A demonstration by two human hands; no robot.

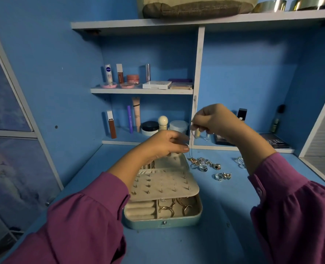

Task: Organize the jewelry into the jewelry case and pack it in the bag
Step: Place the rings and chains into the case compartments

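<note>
A home dressing nook: blue shelves (pixel 141 90) lined with cosmetics (pixel 108 74)

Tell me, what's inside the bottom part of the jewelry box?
The jewelry box holds gold rings and bangles on the right and cream ring rolls on the left. The earring flap covers the back, so that part stays hidden.

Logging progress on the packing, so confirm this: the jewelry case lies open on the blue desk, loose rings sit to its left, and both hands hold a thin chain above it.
One detail is wrong. The head view shows the loose rings lying to the right of the jewelry case, not its left. The rest holds: the case lies open on the blue desk, and the left hand and right hand hold a thin chain above it.
</note>
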